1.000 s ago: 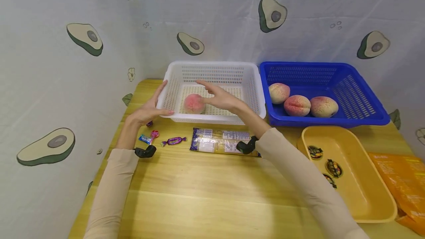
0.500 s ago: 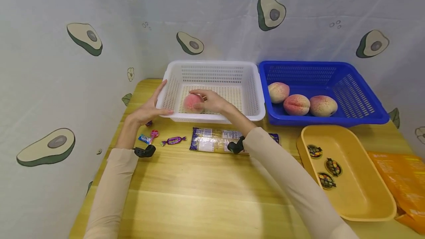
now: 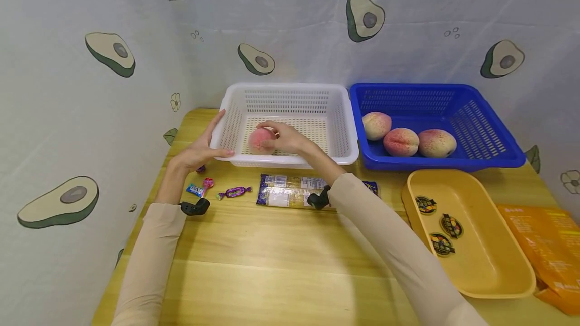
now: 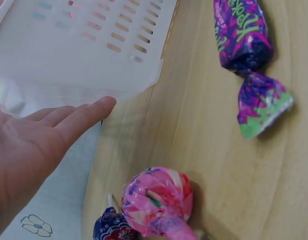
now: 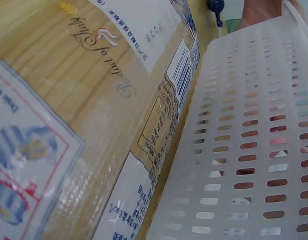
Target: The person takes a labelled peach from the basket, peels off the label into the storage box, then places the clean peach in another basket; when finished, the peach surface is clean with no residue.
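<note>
A white slotted basket [image 3: 290, 161] stands at the back of the wooden table. My left hand [image 3: 201, 151] spans its left front corner, with the thumb on the front rim. In the left wrist view, the fingers [image 4: 88, 117] lie fairly straight along the outside. Inside the basket, my right hand [image 3: 287, 139] reaches over the front rim and holds a pink peach [image 3: 260, 141] between thumb and fingers. In the right wrist view, the slotted basket wall [image 5: 244, 150] mostly hides that hand and the peach.
A blue basket [image 3: 487, 165] with several peaches [image 3: 401, 142] adjoins on the right. Before it stand a yellow tray [image 3: 491, 250] and an orange packet [image 3: 544, 245]. A pasta pack [image 3: 281, 191], a purple wrapped candy [image 3: 234, 192] and a pink lollipop [image 4: 159, 200] lie in front of the white basket.
My right hand has moved down and left onto the pink peach and now has its fingers around it. The left hand stays at the basket's corner.
</note>
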Demonstrator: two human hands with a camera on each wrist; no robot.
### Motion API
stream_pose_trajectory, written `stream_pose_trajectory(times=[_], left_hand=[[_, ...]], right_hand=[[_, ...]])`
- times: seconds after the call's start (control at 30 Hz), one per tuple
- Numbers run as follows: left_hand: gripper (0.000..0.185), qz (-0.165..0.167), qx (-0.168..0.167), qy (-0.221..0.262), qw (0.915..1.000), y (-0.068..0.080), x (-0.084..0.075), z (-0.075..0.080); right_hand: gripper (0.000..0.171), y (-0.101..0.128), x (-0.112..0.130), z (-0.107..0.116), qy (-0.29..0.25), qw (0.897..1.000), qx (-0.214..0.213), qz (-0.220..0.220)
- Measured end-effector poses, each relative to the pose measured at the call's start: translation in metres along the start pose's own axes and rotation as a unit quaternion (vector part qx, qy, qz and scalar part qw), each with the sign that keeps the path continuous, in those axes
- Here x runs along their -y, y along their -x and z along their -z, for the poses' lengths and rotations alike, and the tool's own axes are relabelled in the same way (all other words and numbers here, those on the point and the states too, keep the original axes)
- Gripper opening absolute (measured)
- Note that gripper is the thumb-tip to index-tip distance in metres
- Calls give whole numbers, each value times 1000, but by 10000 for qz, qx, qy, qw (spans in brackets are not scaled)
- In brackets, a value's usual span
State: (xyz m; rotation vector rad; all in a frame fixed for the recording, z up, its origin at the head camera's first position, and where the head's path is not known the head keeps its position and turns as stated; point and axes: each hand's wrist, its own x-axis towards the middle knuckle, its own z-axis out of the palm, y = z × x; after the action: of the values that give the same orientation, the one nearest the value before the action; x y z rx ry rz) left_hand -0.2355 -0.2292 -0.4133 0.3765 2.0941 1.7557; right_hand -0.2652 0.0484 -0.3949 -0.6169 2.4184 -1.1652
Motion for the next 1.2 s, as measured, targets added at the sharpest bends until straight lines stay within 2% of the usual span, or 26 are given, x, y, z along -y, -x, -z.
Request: stream_pose_trajectory(times=[0.17, 0.4, 0.6, 0.77, 0.97, 1.1, 1.2], left_hand=[[117, -16, 41, 33, 10000, 0, 1, 0], [116, -10, 47, 36, 10000, -1, -1, 0], [116, 28, 40, 76, 10000, -1, -1, -1], [117, 121, -29, 78, 9999, 0, 0, -1], [117, 144, -24, 82, 9999, 0, -1, 0], [117, 121, -4, 70, 9999, 0, -2, -1], [117, 110, 11, 94, 9999, 0, -2, -1]], right_hand=[[54, 2, 2, 0, -104, 9996, -241, -106], [56, 7, 5, 5, -616, 9948, -811, -35], [53, 23, 13, 19, -869, 9902, -1093, 83], [51, 55, 26, 41, -1181, 9856, -1148, 375], [50, 113, 40, 62, -1347, 9819, -1188, 599], [51, 153, 42, 64, -1209, 9843, -1161, 562], [52, 178, 38, 58, -1212, 9857, -1028, 560]])
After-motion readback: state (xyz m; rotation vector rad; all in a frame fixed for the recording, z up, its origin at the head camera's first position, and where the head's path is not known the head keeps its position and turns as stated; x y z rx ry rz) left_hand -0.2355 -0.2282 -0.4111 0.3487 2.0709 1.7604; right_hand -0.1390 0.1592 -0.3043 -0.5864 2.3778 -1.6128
